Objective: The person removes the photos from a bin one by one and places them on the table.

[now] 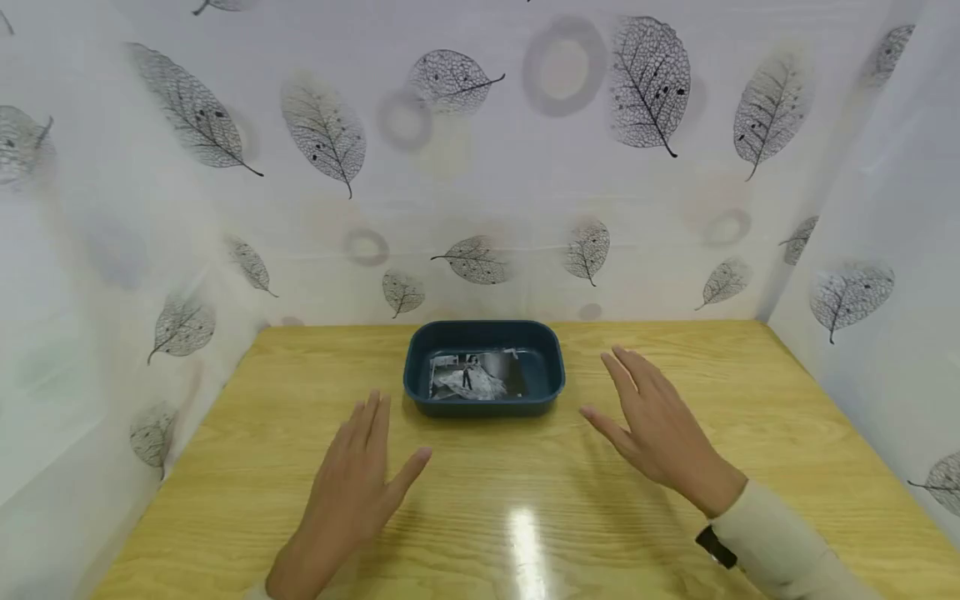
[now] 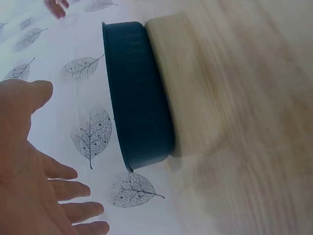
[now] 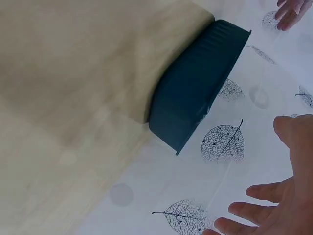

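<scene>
While both hands hover with fingers spread, holding nothing, the left hand point(image 1: 352, 479) and right hand point(image 1: 656, 425) flank the dark blue tray point(image 1: 483, 400) at frame centre on the wooden table point(image 1: 225, 500).

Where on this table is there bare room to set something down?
Bare wood lies on the table right of the right hand, left of the left hand, and between both hands in front of the tray. Behind the tray, near the backdrop, is tight.
</scene>
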`<state>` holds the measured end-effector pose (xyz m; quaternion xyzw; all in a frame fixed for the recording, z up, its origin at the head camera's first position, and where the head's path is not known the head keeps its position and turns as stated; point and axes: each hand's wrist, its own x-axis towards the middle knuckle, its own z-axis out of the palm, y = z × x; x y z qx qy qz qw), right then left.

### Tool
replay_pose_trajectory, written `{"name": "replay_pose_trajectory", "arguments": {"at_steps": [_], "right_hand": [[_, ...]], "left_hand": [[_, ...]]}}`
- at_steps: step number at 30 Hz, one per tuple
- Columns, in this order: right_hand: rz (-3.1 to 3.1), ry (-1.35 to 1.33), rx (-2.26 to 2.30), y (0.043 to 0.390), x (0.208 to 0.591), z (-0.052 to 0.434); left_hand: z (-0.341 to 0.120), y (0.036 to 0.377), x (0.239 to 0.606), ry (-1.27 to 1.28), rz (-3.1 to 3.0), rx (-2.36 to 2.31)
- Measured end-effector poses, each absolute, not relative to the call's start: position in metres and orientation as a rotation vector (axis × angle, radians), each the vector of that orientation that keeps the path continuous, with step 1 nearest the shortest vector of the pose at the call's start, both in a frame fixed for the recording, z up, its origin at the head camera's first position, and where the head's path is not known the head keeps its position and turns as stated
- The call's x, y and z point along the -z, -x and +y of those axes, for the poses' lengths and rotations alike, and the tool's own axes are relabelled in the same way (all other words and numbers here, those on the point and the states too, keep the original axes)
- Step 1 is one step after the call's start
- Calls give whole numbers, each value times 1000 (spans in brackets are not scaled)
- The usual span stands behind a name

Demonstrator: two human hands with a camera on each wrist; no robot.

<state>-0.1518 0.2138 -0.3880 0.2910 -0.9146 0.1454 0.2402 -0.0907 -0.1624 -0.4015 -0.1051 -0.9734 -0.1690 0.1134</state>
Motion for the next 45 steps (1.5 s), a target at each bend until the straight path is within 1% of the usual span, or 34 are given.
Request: {"name": "replay_pose_trajectory", "arguments": {"at_steps": [9, 16, 22, 29, 40, 45], "right_hand": [[-2639, -859, -526, 213, 375, 171], [-2846, -841, -638, 240, 374, 134], [-3018, -835, -708, 260, 383, 114], [-3173, -747, -689, 273, 393, 97], [-3291, -530, -679, 279, 404, 81], [-3315, -474, -664, 280, 407, 78]], "left_hand": [[-165, 138, 394, 269, -2918, 935], [-166, 165, 395, 154, -2994, 1151], [-164, 179, 401, 56, -3004, 1283], [-163, 187, 405, -15, -2989, 1364], [-163, 192, 407, 46, -2958, 1376], [-163, 193, 408, 90, -2911, 1424]]}}
